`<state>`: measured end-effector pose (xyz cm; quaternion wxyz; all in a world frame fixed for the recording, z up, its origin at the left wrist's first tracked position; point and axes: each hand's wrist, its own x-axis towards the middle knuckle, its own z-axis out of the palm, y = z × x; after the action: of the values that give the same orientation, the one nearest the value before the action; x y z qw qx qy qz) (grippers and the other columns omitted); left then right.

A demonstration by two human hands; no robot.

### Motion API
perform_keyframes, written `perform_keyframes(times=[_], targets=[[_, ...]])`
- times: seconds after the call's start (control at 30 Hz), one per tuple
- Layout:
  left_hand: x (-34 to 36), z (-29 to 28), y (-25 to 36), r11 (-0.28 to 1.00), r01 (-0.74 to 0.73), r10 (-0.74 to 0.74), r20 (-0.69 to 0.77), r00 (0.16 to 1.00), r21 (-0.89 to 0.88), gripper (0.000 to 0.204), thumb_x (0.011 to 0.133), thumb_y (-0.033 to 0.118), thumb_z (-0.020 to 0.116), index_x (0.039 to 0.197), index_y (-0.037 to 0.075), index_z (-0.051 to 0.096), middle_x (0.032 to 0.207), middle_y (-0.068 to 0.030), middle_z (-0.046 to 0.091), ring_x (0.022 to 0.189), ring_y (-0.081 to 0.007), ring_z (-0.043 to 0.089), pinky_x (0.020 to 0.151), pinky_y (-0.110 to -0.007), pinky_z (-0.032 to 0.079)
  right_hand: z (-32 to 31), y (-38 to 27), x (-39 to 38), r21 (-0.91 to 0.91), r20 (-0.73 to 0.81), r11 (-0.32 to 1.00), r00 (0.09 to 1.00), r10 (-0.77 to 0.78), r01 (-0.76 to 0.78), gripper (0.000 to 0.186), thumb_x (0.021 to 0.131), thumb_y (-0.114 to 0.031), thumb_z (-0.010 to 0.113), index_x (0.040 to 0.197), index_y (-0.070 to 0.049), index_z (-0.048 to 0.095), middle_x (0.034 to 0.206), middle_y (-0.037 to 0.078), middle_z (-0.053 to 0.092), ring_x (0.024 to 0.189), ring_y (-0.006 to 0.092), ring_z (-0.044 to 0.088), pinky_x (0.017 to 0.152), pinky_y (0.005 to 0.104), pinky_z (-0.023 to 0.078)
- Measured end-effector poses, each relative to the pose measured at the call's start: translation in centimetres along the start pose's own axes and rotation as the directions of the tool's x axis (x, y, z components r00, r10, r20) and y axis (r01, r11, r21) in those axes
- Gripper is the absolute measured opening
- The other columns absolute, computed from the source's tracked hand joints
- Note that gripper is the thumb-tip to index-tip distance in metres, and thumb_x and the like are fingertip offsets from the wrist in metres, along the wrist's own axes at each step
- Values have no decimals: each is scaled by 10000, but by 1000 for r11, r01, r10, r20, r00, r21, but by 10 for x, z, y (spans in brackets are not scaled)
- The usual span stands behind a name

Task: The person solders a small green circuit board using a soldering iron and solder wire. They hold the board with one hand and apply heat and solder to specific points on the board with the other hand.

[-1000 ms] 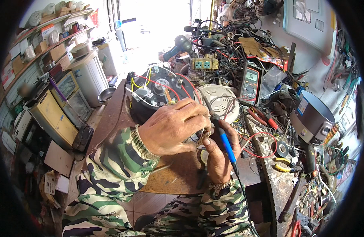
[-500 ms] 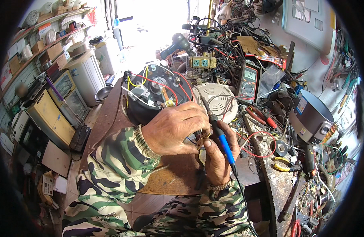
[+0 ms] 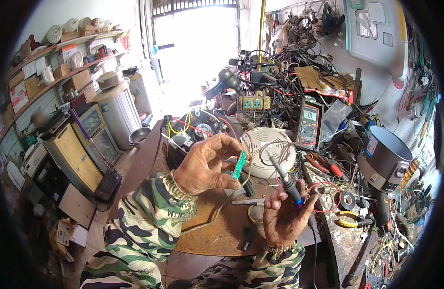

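Note:
My left hand (image 3: 205, 166) is raised over the wooden bench, pinching a small green circuit board (image 3: 239, 165) between thumb and fingers. A pale cord runs from near this hand down across the bench top. To its right, my right hand (image 3: 287, 219) holds a soldering iron (image 3: 293, 191) with a blue and black handle, its metal tip pointing up and away. The tip is apart from the board. Beyond my left hand is a round black appliance base (image 3: 202, 126) with red and yellow wires, partly hidden by that hand. A small round tin (image 3: 255, 213) lies between my hands.
A pale vented disc (image 3: 268, 151) lies beyond the iron, with a multimeter (image 3: 309, 123) behind it. Yellow-handled pliers (image 3: 352, 219), a roll of black tape (image 3: 346, 200) and a grey cooker body (image 3: 386, 156) are on the right. Tangled cables heap up at the back.
My hands have drawn apart; before, they met over a small part. The green board now shows in my left hand. My right hand has moved right and its fingers have loosened around the iron.

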<state>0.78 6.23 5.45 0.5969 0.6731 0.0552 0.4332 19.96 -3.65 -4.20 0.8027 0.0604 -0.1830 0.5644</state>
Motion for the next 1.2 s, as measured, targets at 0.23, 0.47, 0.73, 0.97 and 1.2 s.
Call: perform_keyframes(times=[0.23, 0.47, 0.73, 0.97, 1.2], targets=[[-2, 2, 5, 998, 41, -47, -125, 991, -56, 679, 691, 118, 923, 1256, 72, 548, 1260, -146, 608, 1206, -266, 590, 1024, -383, 488, -8, 15, -10, 26, -17, 990, 990, 138, -138, 477, 983, -370, 623, 1335, -53, 566, 1125, 172, 666, 989, 311, 651, 870, 442, 543], [1, 5, 2, 991, 83, -96, -127, 987, -104, 656, 714, 110, 907, 1259, 67, 544, 1273, -197, 598, 1102, -223, 615, 1013, -357, 490, -3, 25, -16, -123, -32, 992, 999, 28, -32, 483, 933, -285, 710, 1317, -26, 572, 1136, 219, 681, 991, 351, 695, 918, 497, 554], [-1, 8, 10, 997, 57, -64, -151, 986, -55, 650, 712, 100, 906, 1248, 71, 540, 1249, -181, 619, 1084, -225, 622, 978, -342, 498, 1, 31, -19, -286, 24, 958, 999, -26, 32, 537, 917, -276, 727, 1334, 20, 562, 1167, 235, 674, 1013, 349, 693, 925, 497, 555], [6, 9, -2, 996, 38, -49, -139, 989, -83, 646, 691, 117, 924, 1217, 69, 551, 1189, -124, 641, 1167, -265, 613, 1037, -377, 469, -7, 24, -28, -720, 278, 598, 936, -218, 353, 532, 949, -266, 688, 1360, 36, 537, 1134, 270, 681, 913, 319, 698, 861, 432, 551], [0, 7, 4, 997, 37, -47, -153, 987, -69, 631, 671, 112, 933, 1186, 65, 571, 1157, -81, 647, 1219, -282, 600, 1071, -391, 455, 6, 18, -28, -783, 466, 355, 859, -211, 512, 477, 873, -129, 716, 1314, 15, 604, 1111, 236, 705, 914, 221, 674, 834, 337, 523]])
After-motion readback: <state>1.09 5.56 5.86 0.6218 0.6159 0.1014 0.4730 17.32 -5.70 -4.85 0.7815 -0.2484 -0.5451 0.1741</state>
